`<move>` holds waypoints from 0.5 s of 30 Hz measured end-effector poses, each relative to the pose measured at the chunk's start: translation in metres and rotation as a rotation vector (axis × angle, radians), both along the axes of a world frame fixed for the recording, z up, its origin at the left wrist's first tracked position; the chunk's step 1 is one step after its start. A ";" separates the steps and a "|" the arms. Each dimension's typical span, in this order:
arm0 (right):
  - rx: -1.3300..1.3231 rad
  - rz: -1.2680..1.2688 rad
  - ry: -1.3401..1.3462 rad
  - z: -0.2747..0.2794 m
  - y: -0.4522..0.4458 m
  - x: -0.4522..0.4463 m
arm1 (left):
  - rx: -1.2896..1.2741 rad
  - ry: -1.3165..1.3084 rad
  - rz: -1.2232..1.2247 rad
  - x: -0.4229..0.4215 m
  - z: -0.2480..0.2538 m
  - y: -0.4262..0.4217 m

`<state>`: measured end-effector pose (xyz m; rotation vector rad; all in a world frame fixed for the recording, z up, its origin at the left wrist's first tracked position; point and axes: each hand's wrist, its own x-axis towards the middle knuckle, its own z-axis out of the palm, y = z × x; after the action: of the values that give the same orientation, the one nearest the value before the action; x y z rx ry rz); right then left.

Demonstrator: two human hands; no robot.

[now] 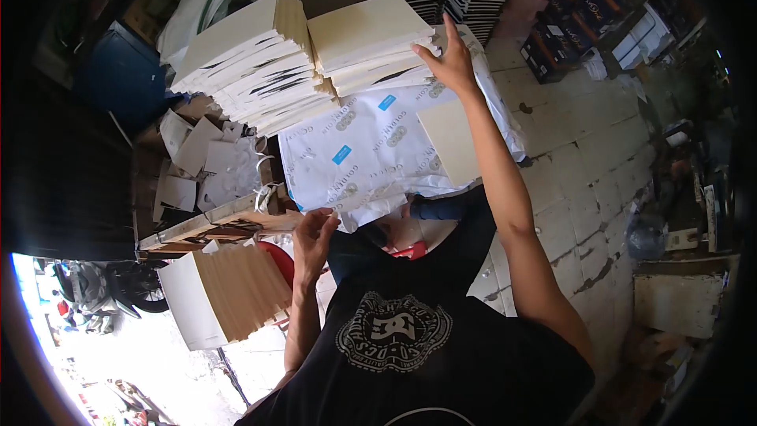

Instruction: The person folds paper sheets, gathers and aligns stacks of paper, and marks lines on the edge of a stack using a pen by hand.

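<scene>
White printed sheet, head view: laid over the work surface, front edge crumpled and hanging toward the lap. Open room: bare strip of sheet in front of the stacks; tiled floor beyond the right edge. At left, close to the sheet: wooden tray filled with paper scraps.

Right hand: fingers and thumb spread, at the right end of the right cream stack; cannot tell whether touching. Left cream stack: just beside, farther from the right hand.

Left hand: fingers curled, thumb and index close together at the front left edge of the sheet; cannot tell whether pinching it.

Right cream stack: long axis roughly left to right, right end angled slightly away. Single cream board: flat on the sheet beside the right forearm, long axis front to back.
</scene>
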<state>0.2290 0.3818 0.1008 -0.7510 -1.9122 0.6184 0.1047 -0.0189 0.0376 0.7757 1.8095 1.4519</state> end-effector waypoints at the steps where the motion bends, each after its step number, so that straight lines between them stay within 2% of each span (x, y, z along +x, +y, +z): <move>1: -0.080 0.044 0.003 -0.002 0.005 -0.003 | 0.032 -0.023 -0.003 0.005 -0.002 0.000; 5: 0.092 0.020 -0.001 -0.021 -0.006 -0.010 | -0.056 0.038 -0.040 0.020 0.002 -0.010; 6: -0.004 0.071 0.048 -0.021 -0.011 -0.007 | -0.080 0.096 -0.095 0.024 0.010 -0.014; 7: 0.079 0.127 0.087 -0.036 -0.002 -0.006 | -0.105 0.154 -0.135 0.030 0.027 -0.017; 8: 0.054 0.134 0.129 -0.036 -0.009 -0.003 | -0.137 0.216 -0.152 0.032 0.046 -0.025; 9: 0.156 0.016 0.061 -0.042 -0.006 0.000 | -0.141 0.220 -0.188 0.032 0.061 -0.037; 10: 0.243 0.002 0.095 -0.039 -0.007 0.006 | -0.145 0.222 -0.217 0.029 0.078 -0.049; 12: 0.141 -0.027 0.296 -0.047 -0.014 0.011 | -0.101 0.272 -0.320 0.012 0.122 -0.081; 14: 0.043 -0.113 0.256 -0.011 -0.064 0.012 | -0.031 0.438 -0.225 -0.013 0.158 -0.121; 15: 0.012 -0.020 0.277 -0.011 -0.079 0.002 | 0.015 0.519 -0.026 -0.029 0.159 -0.142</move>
<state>0.2307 0.3028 0.0895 -0.6404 -1.6510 0.6619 0.0762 -0.1612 0.1967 1.2681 2.1522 1.3282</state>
